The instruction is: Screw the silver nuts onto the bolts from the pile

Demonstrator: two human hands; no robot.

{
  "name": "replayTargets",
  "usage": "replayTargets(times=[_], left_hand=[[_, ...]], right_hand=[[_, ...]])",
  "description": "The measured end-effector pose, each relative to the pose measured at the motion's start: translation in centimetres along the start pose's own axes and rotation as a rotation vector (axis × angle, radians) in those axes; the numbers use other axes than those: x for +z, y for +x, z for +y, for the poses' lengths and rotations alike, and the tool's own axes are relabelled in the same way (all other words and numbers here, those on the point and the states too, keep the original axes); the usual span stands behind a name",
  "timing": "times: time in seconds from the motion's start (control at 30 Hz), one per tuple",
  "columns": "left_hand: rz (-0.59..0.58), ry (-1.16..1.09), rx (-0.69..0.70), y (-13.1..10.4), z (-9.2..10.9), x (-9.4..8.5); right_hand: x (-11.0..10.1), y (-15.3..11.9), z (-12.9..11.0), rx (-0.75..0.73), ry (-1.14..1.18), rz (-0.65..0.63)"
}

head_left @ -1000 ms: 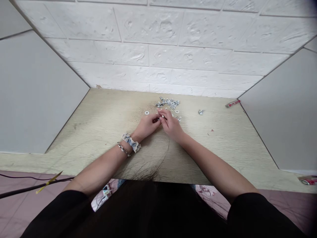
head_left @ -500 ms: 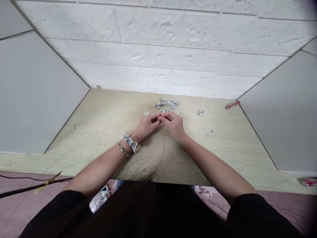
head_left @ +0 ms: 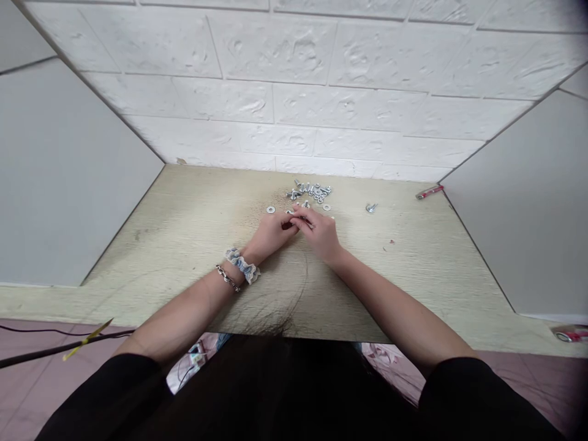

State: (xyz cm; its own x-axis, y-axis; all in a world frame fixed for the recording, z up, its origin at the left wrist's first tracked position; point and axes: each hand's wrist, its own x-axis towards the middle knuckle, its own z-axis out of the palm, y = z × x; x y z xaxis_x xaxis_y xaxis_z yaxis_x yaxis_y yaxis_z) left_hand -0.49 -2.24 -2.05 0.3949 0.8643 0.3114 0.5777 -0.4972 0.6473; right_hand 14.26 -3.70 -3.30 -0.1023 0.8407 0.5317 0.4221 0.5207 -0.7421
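Observation:
My left hand point(head_left: 271, 233) and my right hand point(head_left: 319, 231) meet fingertip to fingertip over the middle of the table. Both are closed in a pinch around a small silver fastener point(head_left: 289, 212), mostly hidden by the fingers, so its exact kind cannot be told. Just beyond the fingers stands a bolt point(head_left: 305, 204). A flat washer point(head_left: 271, 209) lies left of the hands and another washer point(head_left: 326, 207) to the right. Behind them is a loose pile of bolts point(head_left: 294, 194) and nuts point(head_left: 320, 197).
A bolt with a washer on it point(head_left: 371, 208) lies apart on the right of the wooden table point(head_left: 206, 202). A red and silver battery-like cylinder point(head_left: 429, 192) rests by the right panel, another cylinder point(head_left: 571, 336) at the front right. A white brick wall point(head_left: 248, 101) closes the back.
My right fingers have shifted slightly over the left fingertips, and a bit of silver metal now shows at the pinch. The view has moved slightly; the loose hardware looks unmoved.

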Motion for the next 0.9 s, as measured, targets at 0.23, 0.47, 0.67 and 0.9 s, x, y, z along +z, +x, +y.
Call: replayTargets(times=[0.23,0.47,0.67,0.9], left_hand=[[-0.019,-0.107,-0.143,0.03,0.49,-0.10],[-0.004,-0.197,-0.179,0.20,0.17,-0.20],[-0.025,-0.237,-0.157,0.21,0.38,-0.47],[-0.029,-0.268,-0.183,0.19,0.26,-0.35]], right_hand=[[-0.18,0.12,-0.06,-0.129,-0.164,-0.096],[-0.12,0.05,-0.11,-0.215,-0.163,-0.199],[0.09,-0.08,0.25,-0.102,-0.128,-0.117],[0.01,0.17,0.41,-0.056,-0.103,-0.057]])
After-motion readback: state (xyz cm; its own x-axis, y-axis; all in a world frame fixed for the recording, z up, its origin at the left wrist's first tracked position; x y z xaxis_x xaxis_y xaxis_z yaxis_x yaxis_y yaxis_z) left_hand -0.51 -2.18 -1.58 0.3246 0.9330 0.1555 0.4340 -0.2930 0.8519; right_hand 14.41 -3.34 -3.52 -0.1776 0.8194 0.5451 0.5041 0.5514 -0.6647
